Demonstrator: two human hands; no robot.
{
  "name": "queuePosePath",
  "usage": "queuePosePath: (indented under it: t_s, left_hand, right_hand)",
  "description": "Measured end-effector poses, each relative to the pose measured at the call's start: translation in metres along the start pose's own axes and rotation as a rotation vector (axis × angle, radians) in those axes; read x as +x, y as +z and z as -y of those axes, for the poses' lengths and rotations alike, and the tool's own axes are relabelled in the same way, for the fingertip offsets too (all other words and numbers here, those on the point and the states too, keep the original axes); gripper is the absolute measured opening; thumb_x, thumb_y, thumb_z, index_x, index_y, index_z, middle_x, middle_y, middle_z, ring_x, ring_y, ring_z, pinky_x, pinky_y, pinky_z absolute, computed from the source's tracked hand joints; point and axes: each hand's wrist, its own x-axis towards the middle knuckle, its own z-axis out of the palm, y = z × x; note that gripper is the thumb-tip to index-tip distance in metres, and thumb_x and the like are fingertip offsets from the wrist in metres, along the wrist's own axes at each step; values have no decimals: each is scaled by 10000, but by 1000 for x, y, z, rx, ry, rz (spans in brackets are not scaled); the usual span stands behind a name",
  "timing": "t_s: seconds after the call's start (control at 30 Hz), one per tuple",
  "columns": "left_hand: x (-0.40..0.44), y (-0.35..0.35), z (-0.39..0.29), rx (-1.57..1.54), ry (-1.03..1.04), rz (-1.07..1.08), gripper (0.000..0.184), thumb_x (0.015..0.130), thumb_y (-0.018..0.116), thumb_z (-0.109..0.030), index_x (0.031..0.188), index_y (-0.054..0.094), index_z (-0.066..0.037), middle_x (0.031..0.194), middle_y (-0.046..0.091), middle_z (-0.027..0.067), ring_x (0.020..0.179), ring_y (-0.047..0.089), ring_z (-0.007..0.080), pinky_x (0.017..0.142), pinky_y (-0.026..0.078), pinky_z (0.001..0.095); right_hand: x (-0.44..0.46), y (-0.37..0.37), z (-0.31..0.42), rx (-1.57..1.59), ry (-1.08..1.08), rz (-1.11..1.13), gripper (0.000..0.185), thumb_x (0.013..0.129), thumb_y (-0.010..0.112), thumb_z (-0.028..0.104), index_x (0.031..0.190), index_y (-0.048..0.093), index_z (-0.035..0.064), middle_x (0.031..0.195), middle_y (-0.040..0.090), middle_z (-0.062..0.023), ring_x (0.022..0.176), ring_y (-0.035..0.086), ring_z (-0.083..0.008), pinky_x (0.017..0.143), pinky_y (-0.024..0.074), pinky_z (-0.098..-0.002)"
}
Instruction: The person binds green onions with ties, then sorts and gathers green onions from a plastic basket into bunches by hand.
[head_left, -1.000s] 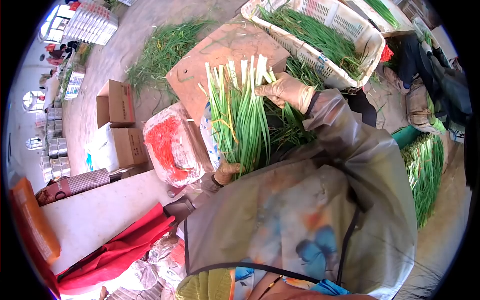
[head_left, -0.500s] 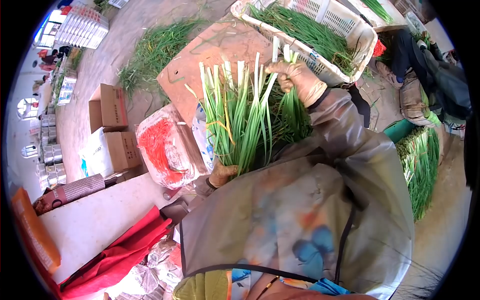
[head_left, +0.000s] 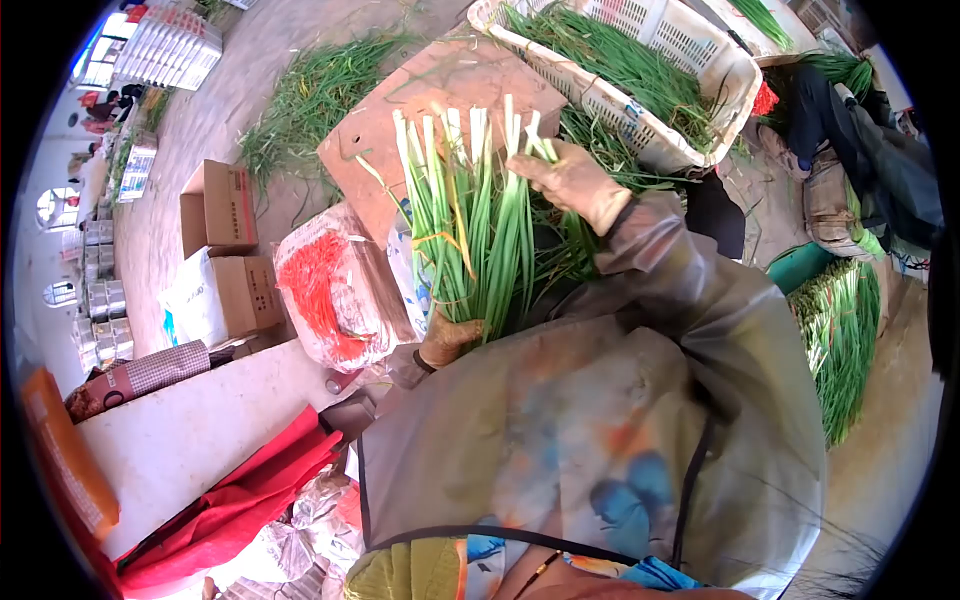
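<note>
The left grip (head_left: 447,340) is closed on 1 large bundle of white-ended green stalks (head_left: 455,235), held at its lower end so that the pale ends stand above it. The right grip (head_left: 575,183), up and to the right of the left, is closed on 1 smaller bunch of stalks (head_left: 573,245) that hangs below it, its fingers just beside the bundle's white ends. Red strands (head_left: 322,295) lie on a package left of the left grip; 1 white plastic crate (head_left: 728,68) of greens stands beyond the right.
</note>
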Motion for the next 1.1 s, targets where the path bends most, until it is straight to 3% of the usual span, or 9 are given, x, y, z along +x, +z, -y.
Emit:
queuePosePath:
  t_s: [0.03,0.1,0.17,0.23,0.3,0.43,0.5,0.97,1.1]
  left_hand:
    - [-1,3,3,4,-4,-5,559,673,681,41,1173,453,-57,1043,581,60,959,552,174,787,463,322]
    - [-5,5,4,72,3,-107,616,661,686,56,1207,425,-60,1050,581,69,959,559,188,795,465,320]
    - [-10,6,1,-62,-10,-86,625,668,699,17,1223,421,-61,1070,575,69,941,567,204,813,462,333]
    - [-13,1,6,-237,-85,-81,601,676,712,-39,1212,441,-46,1082,577,73,939,571,215,832,456,344]
    - [-11,-9,12,-154,-24,-35,562,682,716,-80,1185,471,-30,1079,584,78,953,568,211,843,453,353]
    - [-9,-5,12,-322,-97,-51,557,675,724,-90,1174,485,-29,1070,590,79,954,569,212,838,458,343]
    - [-4,-6,13,-229,3,-10,548,676,723,-99,1168,492,-25,1064,593,79,943,574,214,831,463,339]
    - [-2,21,-9,-202,31,-151,554,652,739,-83,1148,498,-24,1023,602,113,884,597,221,772,505,358]
    - [6,-8,3,-127,213,-80,538,682,740,-154,1141,501,-6,1001,602,98,852,586,189,753,494,313]
  right_hand:
    - [7,7,-5,-110,-201,-86,529,694,712,418,1006,580,12,850,631,-103,740,579,-219,686,448,-311]
    - [3,10,8,-195,-124,-60,564,689,708,417,1032,564,-7,885,626,-142,799,576,-270,743,432,-335]
    - [12,13,-12,23,-176,-100,400,726,684,306,998,593,28,862,627,-125,777,581,-221,724,443,-320]
    - [1,15,-8,482,-125,0,281,760,643,227,993,609,74,794,613,-73,668,555,-145,581,437,-267]
    - [-7,4,-6,555,51,93,178,771,626,131,941,625,81,698,555,10,534,465,-54,394,274,-203]
    - [2,7,-15,414,50,127,193,792,637,171,946,614,56,750,573,35,563,446,-59,501,354,-194]
    - [4,13,-12,340,23,144,227,758,690,218,884,616,44,748,581,17,601,478,-71,556,393,-217]
    - [0,21,-16,121,6,230,162,732,686,153,823,628,31,662,559,-2,573,480,-89,533,376,-235]
    - [-4,22,-27,390,20,244,130,744,679,152,816,623,59,640,534,9,541,449,-73,485,340,-213]
